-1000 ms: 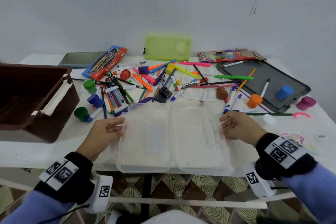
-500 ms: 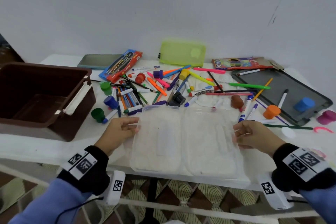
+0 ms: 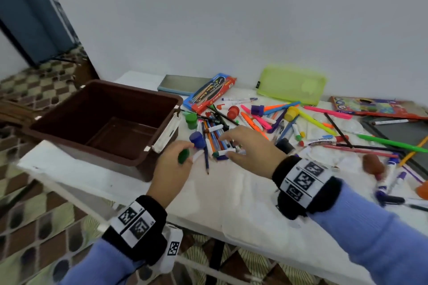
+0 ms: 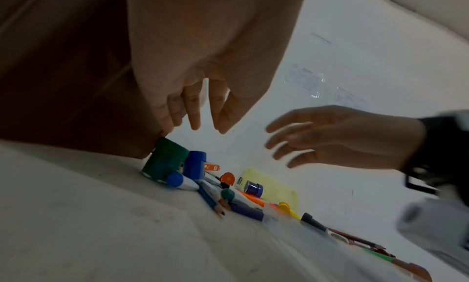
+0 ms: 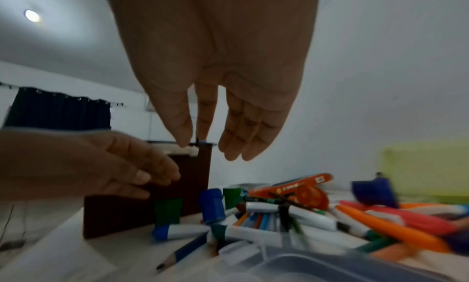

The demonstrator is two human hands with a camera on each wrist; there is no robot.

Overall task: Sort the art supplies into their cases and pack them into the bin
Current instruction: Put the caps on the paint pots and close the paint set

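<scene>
My left hand (image 3: 172, 164) hovers open beside the brown bin (image 3: 104, 122), its fingers (image 4: 195, 113) just above a dark green paint pot (image 4: 164, 162) and a blue paint pot (image 3: 197, 140). My right hand (image 3: 247, 146) is spread open over a heap of markers and pencils (image 3: 217, 139), holding nothing; its fingers (image 5: 233, 137) hang above that heap. The clear plastic case (image 3: 254, 194) lies opened flat on the table under my right forearm, and its near corner (image 5: 330, 266) shows in the right wrist view. The bin is empty.
Against the wall lie a green zip case (image 3: 291, 84), a red and blue pencil box (image 3: 209, 93), a grey tin (image 3: 183, 84) and a coloured-pencil box (image 3: 375, 109). A dark slate (image 3: 398, 133) lies at the right. Loose markers and pots cover the table's middle and right.
Both hands have let go of the clear case's sides and moved up and left to the markers by the bin. The head view has swung left.
</scene>
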